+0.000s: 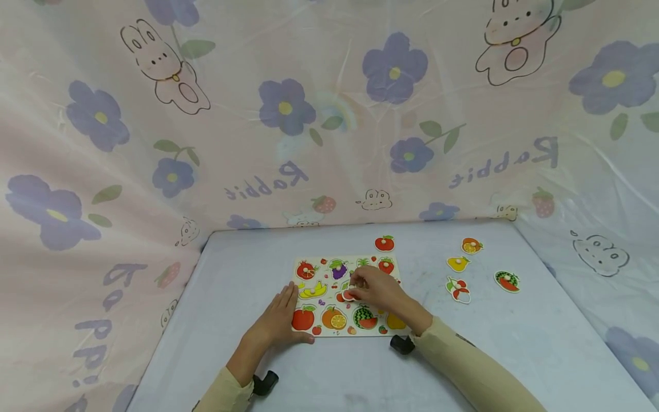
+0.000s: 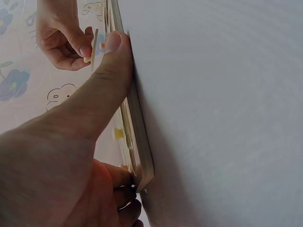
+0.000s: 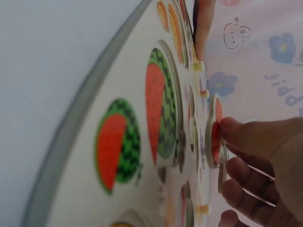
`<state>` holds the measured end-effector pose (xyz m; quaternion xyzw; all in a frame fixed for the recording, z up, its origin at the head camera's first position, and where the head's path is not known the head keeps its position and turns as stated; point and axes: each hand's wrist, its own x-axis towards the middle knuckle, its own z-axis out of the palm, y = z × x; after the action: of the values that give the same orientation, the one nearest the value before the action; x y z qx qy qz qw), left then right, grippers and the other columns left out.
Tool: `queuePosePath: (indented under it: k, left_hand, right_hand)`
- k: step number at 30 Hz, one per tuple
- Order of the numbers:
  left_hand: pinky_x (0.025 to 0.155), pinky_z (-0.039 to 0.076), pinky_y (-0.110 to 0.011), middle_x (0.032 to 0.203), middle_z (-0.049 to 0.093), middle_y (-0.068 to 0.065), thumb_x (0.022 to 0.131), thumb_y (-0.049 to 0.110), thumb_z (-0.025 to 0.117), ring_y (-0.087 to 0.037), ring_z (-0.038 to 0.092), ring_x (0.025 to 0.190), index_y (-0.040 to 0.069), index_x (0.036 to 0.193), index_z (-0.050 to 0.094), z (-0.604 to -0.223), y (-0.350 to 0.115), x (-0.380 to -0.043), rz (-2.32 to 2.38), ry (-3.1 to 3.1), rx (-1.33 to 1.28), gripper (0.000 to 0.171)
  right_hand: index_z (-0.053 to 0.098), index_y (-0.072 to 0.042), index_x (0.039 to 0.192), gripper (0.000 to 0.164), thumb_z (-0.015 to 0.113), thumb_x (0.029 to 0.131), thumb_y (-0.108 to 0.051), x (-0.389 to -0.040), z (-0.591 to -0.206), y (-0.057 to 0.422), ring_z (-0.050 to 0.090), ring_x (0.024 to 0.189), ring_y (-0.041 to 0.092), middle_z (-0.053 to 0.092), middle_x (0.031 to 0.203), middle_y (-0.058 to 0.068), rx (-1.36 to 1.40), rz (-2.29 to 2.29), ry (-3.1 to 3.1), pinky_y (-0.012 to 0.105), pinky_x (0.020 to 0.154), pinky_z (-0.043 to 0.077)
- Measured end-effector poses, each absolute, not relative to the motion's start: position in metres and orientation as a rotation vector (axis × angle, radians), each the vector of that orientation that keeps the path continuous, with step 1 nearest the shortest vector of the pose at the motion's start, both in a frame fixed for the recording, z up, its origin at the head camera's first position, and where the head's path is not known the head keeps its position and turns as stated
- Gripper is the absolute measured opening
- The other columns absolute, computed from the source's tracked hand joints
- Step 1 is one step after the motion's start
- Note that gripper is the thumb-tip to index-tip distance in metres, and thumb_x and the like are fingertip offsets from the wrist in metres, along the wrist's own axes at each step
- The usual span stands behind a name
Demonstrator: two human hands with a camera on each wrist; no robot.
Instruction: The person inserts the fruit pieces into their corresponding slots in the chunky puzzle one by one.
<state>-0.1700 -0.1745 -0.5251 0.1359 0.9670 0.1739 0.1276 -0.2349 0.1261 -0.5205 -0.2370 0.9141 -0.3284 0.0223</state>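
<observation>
A cream fruit puzzle board [image 1: 366, 333] lies flat on the table. My right hand [image 1: 380, 289] is over its middle and pinches a red fruit puzzle piece [image 3: 216, 130] between thumb and fingers. In the right wrist view that piece stands on edge, slightly off the board. My left hand [image 1: 278, 320] rests at the board's lower left corner, fingers along the left edge and thumb [image 2: 102, 80] along the near edge. Pomegranate [image 1: 306, 270], grapes [image 1: 338, 269] and bananas [image 1: 312, 290] show on the board. Part of the board's right side is hidden by my right hand.
Right of the board lie loose pieces: an orange [image 1: 471, 246], a pear [image 1: 457, 263], a red fruit piece with leaves [image 1: 458, 290] and a watermelon [image 1: 507, 281]. A tomato-like piece [image 1: 384, 244] lies just behind the board. A patterned curtain [image 1: 329, 143] surrounds the table.
</observation>
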Motion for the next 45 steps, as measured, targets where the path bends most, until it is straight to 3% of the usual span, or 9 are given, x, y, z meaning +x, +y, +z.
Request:
queuePosePath:
  k: [45]
  left_hand:
    - [0.133,0.022,-0.054,0.177,0.018,-0.023,0.076,0.059,0.093,-0.042,0.019,0.163,-0.006,0.167,0.023,-0.522,-0.176,-0.17,0.501,2.808,0.43,0.132]
  right_hand:
    - [0.07,-0.023,0.098,0.016,0.083,0.098,-0.031,-0.246,-0.529,0.105,0.053,0.078,0.011,0.058,0.085,-0.008,-0.677,-0.918,2.774,0.027,0.068,0.046]
